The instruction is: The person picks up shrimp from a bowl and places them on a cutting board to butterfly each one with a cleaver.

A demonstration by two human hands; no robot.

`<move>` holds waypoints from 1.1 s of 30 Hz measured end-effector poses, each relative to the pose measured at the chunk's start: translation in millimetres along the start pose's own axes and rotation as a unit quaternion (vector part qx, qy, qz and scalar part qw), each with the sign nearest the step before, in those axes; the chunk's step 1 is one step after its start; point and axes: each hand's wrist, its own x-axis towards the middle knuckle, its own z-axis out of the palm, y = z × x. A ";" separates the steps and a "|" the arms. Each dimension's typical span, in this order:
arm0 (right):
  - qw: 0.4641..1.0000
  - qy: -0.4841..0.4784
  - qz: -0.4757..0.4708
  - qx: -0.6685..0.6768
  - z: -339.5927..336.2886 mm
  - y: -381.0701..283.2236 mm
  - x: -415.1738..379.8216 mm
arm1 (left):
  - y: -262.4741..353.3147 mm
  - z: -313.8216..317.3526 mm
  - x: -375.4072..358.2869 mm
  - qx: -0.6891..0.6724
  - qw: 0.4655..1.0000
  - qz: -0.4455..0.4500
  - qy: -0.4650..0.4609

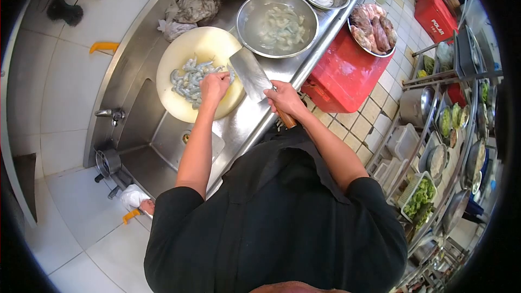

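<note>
On the round cream board lies a pile of grey, shrimp-like pieces. My left hand is over the right part of the pile, its fingers closed together; whatever they hold is too small to make out. My right hand grips a cleaver near where the wooden handle meets the wide blade. The blade's far end reaches over the board's right edge, close to my left fingertips. Behind the board stands a metal bowl with similar pieces in cloudy liquid.
A sink basin with a tap is at the left. Plastic bags and more bowls stand behind the board. Right of the counter, a red box carries a bowl of meat. Shelves with food containers line the far right.
</note>
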 end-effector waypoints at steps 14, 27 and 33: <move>1.000 -0.022 0.012 0.010 -2.6 2.6 -27.5 | 0.4 3.6 -2.6 -0.011 1.000 0.003 0.022; 0.993 -0.081 0.082 -0.008 -20.8 0.2 -70.2 | -0.7 13.6 -10.2 -0.080 0.994 -0.045 0.053; 0.998 -0.044 0.045 -0.007 -16.0 5.6 -65.8 | -5.1 15.7 -8.3 -0.094 0.993 -0.040 0.066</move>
